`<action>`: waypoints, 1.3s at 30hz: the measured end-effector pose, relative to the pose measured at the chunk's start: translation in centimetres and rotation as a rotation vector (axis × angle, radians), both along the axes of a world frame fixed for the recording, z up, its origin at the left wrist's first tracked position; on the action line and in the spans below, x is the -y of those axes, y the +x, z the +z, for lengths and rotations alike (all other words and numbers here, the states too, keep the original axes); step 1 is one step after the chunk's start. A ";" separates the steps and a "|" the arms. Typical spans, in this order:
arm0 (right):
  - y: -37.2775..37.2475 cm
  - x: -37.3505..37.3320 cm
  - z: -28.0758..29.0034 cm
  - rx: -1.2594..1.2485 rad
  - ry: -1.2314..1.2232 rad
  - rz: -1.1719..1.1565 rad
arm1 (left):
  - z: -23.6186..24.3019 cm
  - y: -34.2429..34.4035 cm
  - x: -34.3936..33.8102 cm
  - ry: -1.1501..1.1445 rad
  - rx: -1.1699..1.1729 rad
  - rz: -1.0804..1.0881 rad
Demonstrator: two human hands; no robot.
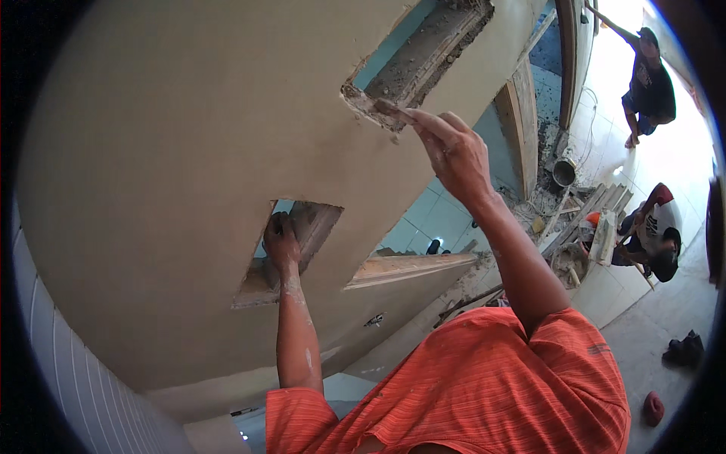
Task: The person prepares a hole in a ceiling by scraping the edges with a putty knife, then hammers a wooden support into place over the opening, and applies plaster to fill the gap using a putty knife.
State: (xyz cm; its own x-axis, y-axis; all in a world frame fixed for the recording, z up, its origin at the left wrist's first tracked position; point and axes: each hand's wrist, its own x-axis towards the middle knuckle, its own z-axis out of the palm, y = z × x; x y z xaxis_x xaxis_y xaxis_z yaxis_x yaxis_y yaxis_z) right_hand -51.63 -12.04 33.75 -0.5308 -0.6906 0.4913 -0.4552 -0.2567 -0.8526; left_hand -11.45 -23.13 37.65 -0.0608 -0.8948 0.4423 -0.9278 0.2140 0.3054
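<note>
My right hand (452, 151) is closed on a small, dusty scraper-like tool (393, 110), held against the rough lower edge of a long rectangular cut-out (359, 98) in the beige plastered wall (174, 136). My left hand (281, 242) reaches into a smaller rectangular opening (318, 231) lower down the wall, its fingers curled inside; whatever they grip is hidden. Pale plaster dust marks both forearms. Light blue shows through both cut-outs behind rough grey edges.
Timber-edged openings (408, 268) lie right of my hands. Lumber (605, 227), a metal bucket (564, 171) and rubble (541, 204) cover part of the floor. One person in dark clothes (649, 87) stands at the upper right; another (650, 234) bends over the boards. White tiles (53, 333) line the left.
</note>
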 end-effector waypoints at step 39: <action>3.0 2.5 -0.3 0.184 -0.194 0.191 | -0.1 -0.3 0.2 0.022 -0.029 0.078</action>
